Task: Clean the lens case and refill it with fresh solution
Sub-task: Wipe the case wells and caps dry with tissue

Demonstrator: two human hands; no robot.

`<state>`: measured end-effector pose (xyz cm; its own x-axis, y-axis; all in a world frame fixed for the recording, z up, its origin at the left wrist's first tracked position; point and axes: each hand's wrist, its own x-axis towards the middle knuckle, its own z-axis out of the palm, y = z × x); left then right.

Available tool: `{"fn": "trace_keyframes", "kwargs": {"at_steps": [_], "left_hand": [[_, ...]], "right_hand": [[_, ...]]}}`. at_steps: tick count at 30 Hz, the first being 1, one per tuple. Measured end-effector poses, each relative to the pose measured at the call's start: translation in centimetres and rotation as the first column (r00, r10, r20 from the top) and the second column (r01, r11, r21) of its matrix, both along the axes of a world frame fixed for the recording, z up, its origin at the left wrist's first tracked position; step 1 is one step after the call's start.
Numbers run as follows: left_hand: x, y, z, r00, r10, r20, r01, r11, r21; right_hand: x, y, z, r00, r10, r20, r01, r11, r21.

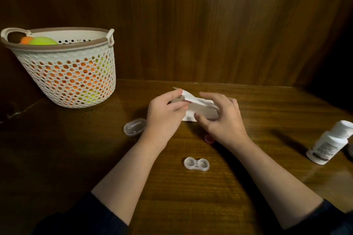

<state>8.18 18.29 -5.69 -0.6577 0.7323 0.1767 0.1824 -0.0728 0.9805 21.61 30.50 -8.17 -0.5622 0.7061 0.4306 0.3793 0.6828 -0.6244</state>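
The clear lens case (196, 164) lies open on the wooden table near me, both wells uncovered. Beyond it sits a white tissue pack (205, 113). My left hand (164, 114) pinches a white tissue (193, 99) at the pack's top. My right hand (219, 116) rests on the pack's right side, thumb at its front, fingers loosely bent. A white solution bottle (328, 144) stands tilted at the right edge. A small red cap (209, 139) peeks out from under my right wrist.
A small clear oval box (134, 127) with something pale inside lies left of my left hand. A white perforated basket (66, 66) holding orange and green things stands at the back left. A wooden wall closes the back of the table.
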Motion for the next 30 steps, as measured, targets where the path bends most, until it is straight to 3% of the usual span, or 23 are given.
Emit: {"fn": "trace_keyframes", "kwargs": {"at_steps": [4,7,10,14,17,19,21,24,30], "left_hand": [[0.3,-0.5,0.7,0.986,-0.081,0.148,0.063,0.991,0.122],[0.8,-0.9,1.6,0.971,-0.174,0.162,0.144,0.972,0.184],[1.3,-2.1,2.2,0.990,-0.144,0.005,0.141,0.978,0.153],[1.3,-4.5,1.8,0.965,-0.050,-0.257,0.045,0.999,-0.025],[1.1,-6.0,0.8,0.870,-0.310,-0.384,0.221,0.940,-0.258],[1.2,-6.8,0.3,0.749,-0.467,-0.470,0.252,0.857,-0.451],[1.3,-7.2,-0.3,0.684,-0.539,-0.493,0.246,0.805,-0.539],[1.6,-7.1,-0.8,0.612,-0.571,-0.546,0.206,0.782,-0.588],[0.9,-6.6,-1.4,0.600,-0.482,-0.639,0.127,0.845,-0.519]], "right_hand": [[0.1,-0.4,0.5,0.990,0.037,-0.136,-0.018,0.990,0.140],[0.4,-0.5,1.5,0.946,0.048,-0.320,0.030,0.971,0.236],[1.6,-0.9,2.3,0.911,0.019,-0.412,0.062,0.981,0.182],[4.5,-1.6,3.3,0.862,0.024,-0.506,-0.078,0.993,-0.086],[6.5,-2.4,3.1,0.918,0.048,-0.394,-0.178,0.937,-0.301],[7.6,-3.0,2.6,0.969,0.059,-0.240,-0.150,0.911,-0.383],[8.2,-3.6,2.2,0.974,0.131,-0.184,-0.203,0.864,-0.460],[8.1,-4.0,1.9,0.951,0.223,-0.213,-0.306,0.757,-0.578],[6.2,-4.0,3.5,0.930,0.364,0.043,-0.275,0.769,-0.577]]}}
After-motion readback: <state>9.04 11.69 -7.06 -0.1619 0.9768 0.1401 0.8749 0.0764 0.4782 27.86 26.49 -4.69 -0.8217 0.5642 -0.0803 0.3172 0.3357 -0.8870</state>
